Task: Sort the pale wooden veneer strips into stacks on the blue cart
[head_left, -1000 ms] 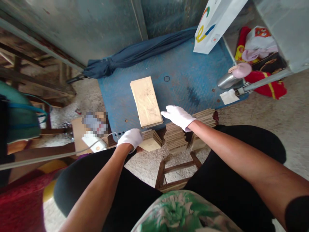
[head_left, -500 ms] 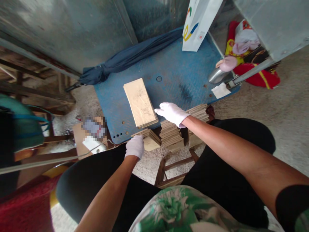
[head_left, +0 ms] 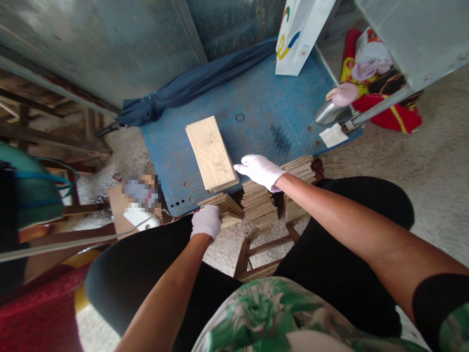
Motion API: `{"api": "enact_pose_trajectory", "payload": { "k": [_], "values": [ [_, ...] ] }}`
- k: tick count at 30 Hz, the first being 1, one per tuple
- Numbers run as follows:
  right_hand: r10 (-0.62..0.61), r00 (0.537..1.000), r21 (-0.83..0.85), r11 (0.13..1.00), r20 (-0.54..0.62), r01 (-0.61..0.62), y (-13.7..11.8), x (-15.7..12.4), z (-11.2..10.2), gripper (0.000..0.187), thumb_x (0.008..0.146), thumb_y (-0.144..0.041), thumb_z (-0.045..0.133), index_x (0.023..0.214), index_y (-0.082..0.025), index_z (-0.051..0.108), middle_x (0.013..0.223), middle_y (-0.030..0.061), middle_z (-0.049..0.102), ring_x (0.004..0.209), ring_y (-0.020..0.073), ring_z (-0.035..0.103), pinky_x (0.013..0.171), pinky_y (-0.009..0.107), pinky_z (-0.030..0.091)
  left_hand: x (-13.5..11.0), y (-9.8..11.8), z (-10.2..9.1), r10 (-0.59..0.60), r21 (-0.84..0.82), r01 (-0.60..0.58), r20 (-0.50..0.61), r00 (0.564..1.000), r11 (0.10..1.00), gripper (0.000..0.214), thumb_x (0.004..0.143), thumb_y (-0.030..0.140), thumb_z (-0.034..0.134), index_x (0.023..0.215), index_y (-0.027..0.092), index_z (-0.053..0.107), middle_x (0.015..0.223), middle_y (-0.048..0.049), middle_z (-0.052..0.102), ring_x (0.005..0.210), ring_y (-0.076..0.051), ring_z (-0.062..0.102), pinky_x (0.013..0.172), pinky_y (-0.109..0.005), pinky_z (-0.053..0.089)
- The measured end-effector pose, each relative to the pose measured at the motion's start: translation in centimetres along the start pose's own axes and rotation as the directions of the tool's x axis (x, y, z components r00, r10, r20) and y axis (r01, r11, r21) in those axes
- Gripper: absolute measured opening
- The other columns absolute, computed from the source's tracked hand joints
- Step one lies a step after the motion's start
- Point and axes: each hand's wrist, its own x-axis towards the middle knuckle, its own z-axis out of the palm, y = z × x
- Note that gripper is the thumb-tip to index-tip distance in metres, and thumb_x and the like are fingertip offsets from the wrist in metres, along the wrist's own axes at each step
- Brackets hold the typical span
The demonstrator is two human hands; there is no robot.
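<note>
A stack of thin, pale wooden boards [head_left: 211, 152] lies flat on the blue tabletop [head_left: 252, 100]. Just right of the stack, my right hand [head_left: 258, 170], in a white glove, hovers with fingers stretched out and holds nothing. My left hand [head_left: 206, 223], also gloved in white, is closed at the near edge of a leaning bundle of boards [head_left: 230, 210] below the table edge. It grips a board there, its fingertips partly hidden. Beside that bundle stand a middle row of boards [head_left: 258, 203] and a right row of boards [head_left: 302, 168], partly covered by my right forearm.
A folded dark blue umbrella [head_left: 205, 76] lies along the back edge. A white paper bag [head_left: 298, 41] stands at back right, with a metal flask [head_left: 328, 112] and a white cloth [head_left: 333, 136] nearby. Beneath, a wooden frame [head_left: 266, 249] stands between my knees.
My left hand has shifted very slightly right and the boards beside it have tilted a little. My right hand stays almost where it was, and the whole view has moved slightly.
</note>
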Motion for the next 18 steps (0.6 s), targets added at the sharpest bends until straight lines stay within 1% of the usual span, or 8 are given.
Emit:
{"api": "enact_pose_trajectory", "payload": {
  "k": [2,4,7,10,12,15,16,18],
  "values": [
    [-0.013,1.000,-0.012,1.000,-0.006,0.013,0.0,0.0,0.0,0.032,0.093,-0.046,0.054,0.076,-0.019,0.058,0.075,0.0019,0.058,0.060,0.0120,0.040,0.060,0.027,0.030,0.1,0.0,0.9,0.005,-0.023,-0.003,0.069,0.998,1.000,0.030,0.076,0.033,0.063,0.103,0.021,0.068,0.103,-0.0156,0.072,0.096,-0.033,0.071,0.078,-0.038,0.054],
    [-0.024,1.000,-0.024,0.999,-0.005,0.023,0.1,0.1,0.1,0.032,0.093,-0.046,0.054,0.076,-0.019,0.058,0.075,0.0018,0.057,0.060,0.0120,0.039,0.060,0.027,0.028,0.4,-0.2,1.7,0.009,-0.045,-0.003,0.120,0.993,0.999,0.030,0.074,0.032,0.064,0.102,0.023,0.068,0.102,-0.0146,0.073,0.093,-0.031,0.072,0.075,-0.035,0.054],
    [-0.027,1.000,-0.023,0.999,-0.001,0.027,0.1,0.1,0.1,0.033,0.093,-0.045,0.054,0.073,-0.019,0.057,0.070,0.0004,0.054,0.057,0.0117,0.036,0.058,0.028,0.026,0.8,-0.5,2.3,0.002,-0.069,0.008,0.139,0.990,0.998,0.032,0.077,0.034,0.061,0.107,0.024,0.065,0.107,-0.0147,0.072,0.096,-0.031,0.072,0.074,-0.034,0.054],
    [-0.029,1.000,-0.021,0.999,0.007,0.029,0.0,0.1,0.1,0.033,0.093,-0.043,0.054,0.070,-0.019,0.055,0.066,-0.0009,0.051,0.055,0.0114,0.034,0.056,0.029,0.024,0.8,-0.7,2.3,-0.021,-0.085,0.033,0.138,0.990,0.996,0.038,0.082,0.039,0.057,0.117,0.026,0.060,0.111,-0.0147,0.071,0.097,-0.031,0.072,0.075,-0.035,0.054],
    [-0.026,1.000,-0.031,0.999,0.017,0.026,-0.1,0.0,0.1,0.033,0.093,-0.043,0.054,0.071,-0.019,0.055,0.066,-0.0008,0.051,0.055,0.0113,0.033,0.057,0.028,0.025,0.9,-0.7,2.2,-0.016,-0.084,0.027,0.136,0.991,0.996,0.044,0.084,0.039,0.056,0.126,0.026,0.055,0.118,-0.0155,0.069,0.102,-0.031,0.070,0.078,-0.035,0.054],
    [-0.023,0.999,-0.059,0.998,0.027,0.024,-0.2,0.0,0.1,0.033,0.094,-0.043,0.054,0.073,-0.018,0.059,0.070,0.0011,0.056,0.057,0.0116,0.036,0.058,0.028,0.027,1.1,-0.6,2.5,0.050,-0.063,-0.042,0.139,0.989,0.997,0.060,0.084,0.033,0.061,0.141,0.024,0.043,0.136,-0.0156,0.060,0.119,-0.029,0.062,0.092,-0.037,0.051],
    [-0.024,0.999,-0.071,0.997,0.030,0.026,-0.2,0.0,0.1,0.033,0.094,-0.043,0.054,0.075,-0.018,0.060,0.072,0.0020,0.058,0.058,0.0118,0.037,0.059,0.027,0.028,1.2,-0.5,2.7,0.080,-0.051,-0.072,0.155,0.985,0.996,0.063,0.084,0.031,0.063,0.143,0.024,0.042,0.139,-0.0146,0.058,0.122,-0.028,0.060,0.096,-0.038,0.049],
    [-0.023,0.999,-0.093,0.995,0.037,0.026,-0.2,-0.1,0.2,0.033,0.095,-0.044,0.053,0.078,-0.017,0.063,0.076,0.0037,0.062,0.060,0.0124,0.042,0.060,0.027,0.030,1.6,-0.3,3.3,0.123,-0.022,-0.121,0.226,0.966,0.992,0.054,0.085,0.032,0.067,0.136,0.023,0.051,0.133,-0.0120,0.061,0.118,-0.026,0.062,0.098,-0.041,0.049]
  ]
}}
